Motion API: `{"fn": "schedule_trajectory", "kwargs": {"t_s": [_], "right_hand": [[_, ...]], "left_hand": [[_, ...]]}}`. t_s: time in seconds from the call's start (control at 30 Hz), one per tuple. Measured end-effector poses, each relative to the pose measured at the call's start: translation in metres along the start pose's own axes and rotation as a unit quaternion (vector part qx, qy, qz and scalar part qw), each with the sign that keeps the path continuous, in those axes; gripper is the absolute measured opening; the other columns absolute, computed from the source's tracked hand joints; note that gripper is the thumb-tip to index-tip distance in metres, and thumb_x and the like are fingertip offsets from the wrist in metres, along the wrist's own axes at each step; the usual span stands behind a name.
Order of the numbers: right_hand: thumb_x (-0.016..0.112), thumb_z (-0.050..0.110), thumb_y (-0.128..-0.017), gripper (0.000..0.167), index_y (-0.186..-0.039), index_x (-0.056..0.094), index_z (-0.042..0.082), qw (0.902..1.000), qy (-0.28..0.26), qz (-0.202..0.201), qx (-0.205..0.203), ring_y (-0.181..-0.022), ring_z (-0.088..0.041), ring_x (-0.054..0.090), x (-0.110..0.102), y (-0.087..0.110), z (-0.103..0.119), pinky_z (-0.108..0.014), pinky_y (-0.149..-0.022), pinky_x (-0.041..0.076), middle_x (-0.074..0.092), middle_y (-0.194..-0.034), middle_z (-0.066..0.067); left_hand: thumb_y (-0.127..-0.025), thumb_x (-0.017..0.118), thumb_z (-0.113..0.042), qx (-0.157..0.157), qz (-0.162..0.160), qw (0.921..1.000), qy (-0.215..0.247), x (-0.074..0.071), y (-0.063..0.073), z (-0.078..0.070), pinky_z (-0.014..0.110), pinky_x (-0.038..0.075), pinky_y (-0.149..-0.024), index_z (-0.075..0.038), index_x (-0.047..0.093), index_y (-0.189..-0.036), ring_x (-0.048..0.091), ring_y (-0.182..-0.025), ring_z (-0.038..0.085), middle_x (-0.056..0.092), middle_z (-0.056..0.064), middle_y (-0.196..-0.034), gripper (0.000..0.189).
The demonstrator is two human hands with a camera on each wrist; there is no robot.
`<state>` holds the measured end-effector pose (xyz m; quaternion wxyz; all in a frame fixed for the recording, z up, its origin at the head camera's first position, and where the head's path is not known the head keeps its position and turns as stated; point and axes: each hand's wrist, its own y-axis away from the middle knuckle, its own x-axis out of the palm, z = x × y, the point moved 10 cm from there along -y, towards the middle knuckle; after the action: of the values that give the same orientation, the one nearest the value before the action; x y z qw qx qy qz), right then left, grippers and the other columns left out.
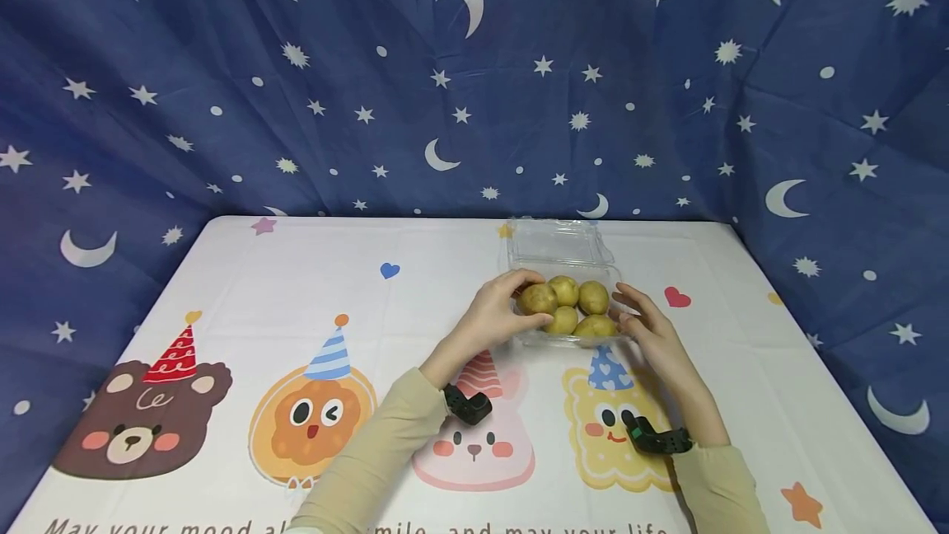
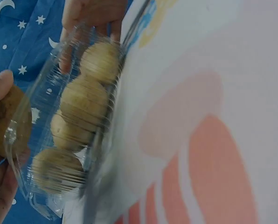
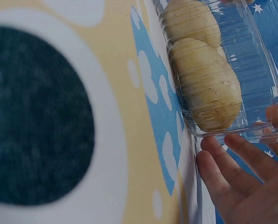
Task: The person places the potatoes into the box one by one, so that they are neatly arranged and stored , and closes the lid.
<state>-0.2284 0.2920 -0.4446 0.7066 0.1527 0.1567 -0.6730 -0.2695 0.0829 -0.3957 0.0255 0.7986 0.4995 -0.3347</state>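
A clear plastic clamshell box (image 1: 530, 339) holds several yellow potatoes (image 1: 593, 297). At its left end my left hand (image 1: 500, 306) grips a potato (image 1: 537, 299) between thumb and fingers. In the left wrist view this held potato (image 2: 13, 122) is up at the box's rim, higher than the potatoes (image 2: 84, 100) seen through the ribbed wall. My right hand (image 1: 652, 324) is at the box's right end, its fingers loosely spread. In the right wrist view its fingertips (image 3: 209, 143) rest against the end wall, below a large potato (image 3: 206, 86).
The box's transparent lid (image 1: 556, 242) lies folded back behind it. Beneath is a white tablecloth (image 1: 445, 270) with cartoon animals, hearts and stars. A dark blue curtain (image 1: 474, 64) with moons and stars hangs behind the table. Both wrists wear black camera bands (image 1: 469, 406).
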Motion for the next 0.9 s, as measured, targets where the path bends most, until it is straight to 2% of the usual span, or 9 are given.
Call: {"fn": "schedule_trajectory", "kwargs": {"t_s": [0.2,0.4,0.7,0.9], "right_hand": [[0.040,0.014,-0.102,0.052,-0.151,0.026,0.007,1.0000,0.002,0.001,0.004,-0.130,-0.043,0.046,0.000,0.000,0.000,-0.006,-0.087,0.042,0.037,-0.150,-0.023],[0.040,0.015,-0.102,0.051,-0.151,0.026,0.009,1.0000,0.001,0.001,0.004,-0.131,-0.043,0.046,0.000,0.001,-0.001,-0.006,-0.087,0.042,0.037,-0.150,-0.023],[0.039,0.016,-0.102,0.051,-0.151,0.026,0.011,1.0000,-0.001,0.002,0.004,-0.131,-0.043,0.045,0.001,0.002,0.000,-0.005,-0.087,0.042,0.036,-0.150,-0.023],[0.039,0.015,-0.102,0.052,-0.151,0.025,0.009,1.0000,0.002,0.002,0.003,-0.131,-0.043,0.045,0.001,0.000,0.000,-0.005,-0.086,0.042,0.036,-0.150,-0.023]], "left_hand": [[-0.075,0.082,-0.029,0.014,0.002,0.9991,-0.040,0.004,0.001,0.002,0.031,0.048,-0.092,-0.015,0.060,-0.118,0.062,-0.106,0.015,0.066,0.001,-0.120,0.050],[-0.074,0.082,-0.034,0.019,0.000,0.9957,-0.091,0.006,0.001,0.004,0.035,0.040,-0.087,-0.017,0.061,-0.118,0.062,-0.113,0.015,0.067,-0.001,-0.122,0.051],[-0.077,0.079,-0.033,0.006,0.025,0.9940,-0.106,0.009,0.001,0.005,0.035,0.040,-0.088,-0.017,0.060,-0.122,0.060,-0.115,0.017,0.064,-0.001,-0.126,0.051],[-0.080,0.076,-0.032,0.013,0.032,0.9927,-0.116,0.012,0.001,0.006,0.036,0.042,-0.088,-0.019,0.061,-0.124,0.058,-0.118,0.019,0.063,0.000,-0.127,0.048]]}}
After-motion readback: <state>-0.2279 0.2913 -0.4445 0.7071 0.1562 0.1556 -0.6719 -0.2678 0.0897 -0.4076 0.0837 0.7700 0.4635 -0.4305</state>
